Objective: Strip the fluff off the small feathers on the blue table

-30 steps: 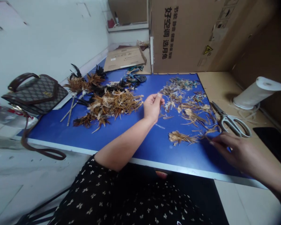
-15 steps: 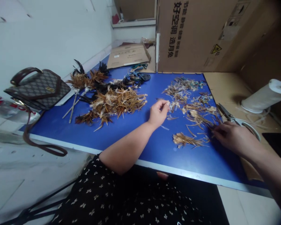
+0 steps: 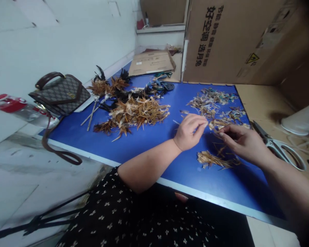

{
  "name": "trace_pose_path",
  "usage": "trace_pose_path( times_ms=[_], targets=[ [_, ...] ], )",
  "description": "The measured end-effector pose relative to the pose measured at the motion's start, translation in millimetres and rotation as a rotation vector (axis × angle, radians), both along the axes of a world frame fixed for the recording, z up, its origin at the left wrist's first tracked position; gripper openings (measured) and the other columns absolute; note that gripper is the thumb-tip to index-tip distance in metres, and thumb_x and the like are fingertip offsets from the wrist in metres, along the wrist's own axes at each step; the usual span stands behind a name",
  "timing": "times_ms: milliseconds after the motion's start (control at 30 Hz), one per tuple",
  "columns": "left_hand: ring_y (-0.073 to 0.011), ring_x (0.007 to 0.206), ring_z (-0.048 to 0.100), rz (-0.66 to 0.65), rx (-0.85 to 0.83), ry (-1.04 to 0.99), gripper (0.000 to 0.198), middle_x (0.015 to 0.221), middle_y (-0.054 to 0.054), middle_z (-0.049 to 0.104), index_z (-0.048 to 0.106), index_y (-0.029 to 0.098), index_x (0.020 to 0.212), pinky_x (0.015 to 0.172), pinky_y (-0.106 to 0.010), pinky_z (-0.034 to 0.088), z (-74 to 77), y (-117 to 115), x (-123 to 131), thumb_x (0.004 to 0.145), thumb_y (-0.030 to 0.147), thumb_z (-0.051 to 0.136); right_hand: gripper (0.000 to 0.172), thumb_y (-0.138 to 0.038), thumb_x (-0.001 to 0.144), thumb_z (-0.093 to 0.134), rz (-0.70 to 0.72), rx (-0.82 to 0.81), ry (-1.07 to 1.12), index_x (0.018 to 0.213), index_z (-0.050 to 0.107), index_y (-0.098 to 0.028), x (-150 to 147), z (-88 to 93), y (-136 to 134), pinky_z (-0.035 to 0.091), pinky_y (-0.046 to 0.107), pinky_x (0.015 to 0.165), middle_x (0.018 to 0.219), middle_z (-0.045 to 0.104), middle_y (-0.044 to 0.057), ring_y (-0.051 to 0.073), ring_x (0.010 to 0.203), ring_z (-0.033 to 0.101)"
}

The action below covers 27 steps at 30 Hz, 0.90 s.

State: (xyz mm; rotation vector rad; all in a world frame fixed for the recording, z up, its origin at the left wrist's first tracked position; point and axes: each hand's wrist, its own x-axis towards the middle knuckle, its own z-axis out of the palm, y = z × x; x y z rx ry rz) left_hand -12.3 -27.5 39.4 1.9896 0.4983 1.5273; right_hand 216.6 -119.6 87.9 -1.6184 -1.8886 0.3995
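Note:
My left hand [image 3: 190, 131] hovers over the blue table top [image 3: 144, 147] with its fingers curled in a pinch, thin feather strands between them. My right hand [image 3: 240, 141] is close beside it, fingers pinched on a brown feather [image 3: 216, 127] from the scattered feathers [image 3: 213, 106]. A small bundle of brown feathers [image 3: 212, 159] lies just below both hands. A big heap of brown and black feathers [image 3: 134, 113] lies to the left.
Scissors [image 3: 278, 145] lie right of my right hand on the wooden surface. A white paper roll [image 3: 302, 120] stands at the far right. A patterned handbag [image 3: 60, 94] and a bottle [image 3: 20, 109] sit at the left edge. A large cardboard box [image 3: 237, 41] stands behind.
My right hand has moved left from beside the scissors to meet my left hand, picking up a feather. The left hand came down and slightly right. The camera view has shifted.

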Motion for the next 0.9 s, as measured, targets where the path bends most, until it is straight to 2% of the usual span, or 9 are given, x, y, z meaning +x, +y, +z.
trace_pose_path(
  times_ms=[67,133,267,367,467,567,667,800,900],
  targets=[
    [-0.028,0.125,0.073,-0.017,0.087,0.089,0.01,0.124,-0.013,0.081,0.077,0.025,0.102,0.12,-0.055,0.051,-0.3,-1,1,0.105,0.03,0.07,0.027,-0.046,0.102,0.066,0.043,0.008,-0.021,0.096,0.075,-0.022,-10,-4.1,10,0.052,0.031,0.069,0.085,0.077,0.005,0.019,0.071,0.065],
    [-0.0275,0.128,0.073,-0.007,0.164,0.173,0.014,0.125,-0.012,0.081,0.077,0.024,0.104,0.121,-0.056,0.051,-4.6,0,4,0.108,0.029,0.065,0.023,-0.043,0.101,0.066,0.08,0.05,-0.014,0.095,0.073,-0.022,-16,-9.5,16,0.051,0.031,0.068,0.083,0.075,0.004,0.019,0.07,0.063],
    [-0.0255,0.108,0.075,0.023,0.253,0.276,0.025,0.106,-0.012,0.081,0.076,0.019,0.107,0.108,-0.051,0.058,-19.0,6,9,0.114,0.031,0.055,0.029,-0.05,0.103,0.066,0.075,0.122,0.095,0.095,0.073,-0.023,-19,-22.6,19,0.052,0.032,0.067,0.083,0.075,0.004,0.019,0.071,0.064],
    [-0.0241,0.103,0.073,0.052,0.273,0.307,0.025,0.102,-0.011,0.079,0.074,0.018,0.109,0.101,-0.047,0.059,-25.7,10,9,0.115,0.031,0.053,0.032,-0.054,0.102,0.069,0.019,0.158,0.141,0.1,0.076,-0.022,-4,-28.4,17,0.057,0.035,0.077,0.093,0.081,0.007,0.022,0.08,0.071],
    [-0.0227,0.102,0.073,0.099,0.283,0.292,0.02,0.102,-0.01,0.079,0.072,0.018,0.107,0.102,-0.046,0.058,-25.5,13,8,0.114,0.028,0.056,0.032,-0.054,0.101,0.072,-0.004,0.199,0.089,0.101,0.079,-0.022,25,-26.6,14,0.058,0.037,0.082,0.098,0.082,0.009,0.023,0.085,0.074],
    [-0.0236,0.113,0.071,0.186,0.284,0.228,0.015,0.112,-0.011,0.078,0.072,0.019,0.104,0.108,-0.049,0.056,-21.3,16,5,0.111,0.026,0.06,0.03,-0.052,0.101,0.072,0.153,0.142,-0.023,0.099,0.083,-0.024,54,-21.7,12,0.059,0.04,0.088,0.099,0.083,0.01,0.025,0.091,0.076],
    [-0.0246,0.121,0.07,0.256,0.329,0.14,0.012,0.119,-0.013,0.077,0.072,0.02,0.103,0.112,-0.051,0.055,-15.7,17,2,0.109,0.025,0.063,0.029,-0.05,0.102,0.071,0.321,0.017,-0.103,0.1,0.085,-0.025,71,-22.7,12,0.06,0.042,0.088,0.1,0.081,0.01,0.025,0.091,0.076],
    [-0.0251,0.124,0.07,0.287,0.346,0.114,0.008,0.118,-0.011,0.077,0.071,0.021,0.104,0.112,-0.051,0.055,-7.6,11,-2,0.108,0.025,0.064,0.027,-0.048,0.103,0.07,0.421,-0.108,-0.14,0.105,0.085,-0.026,69,-33.0,13,0.06,0.042,0.092,0.107,0.079,0.011,0.025,0.095,0.076],
    [-0.0249,0.122,0.071,0.261,0.366,0.08,0.005,0.117,-0.01,0.077,0.071,0.023,0.105,0.112,-0.051,0.056,-2.3,5,-3,0.107,0.024,0.066,0.034,-0.051,0.106,0.066,0.422,-0.146,-0.129,0.095,0.082,-0.023,61,-31.9,11,0.058,0.038,0.082,0.097,0.076,0.01,0.022,0.082,0.072]
  ],
)
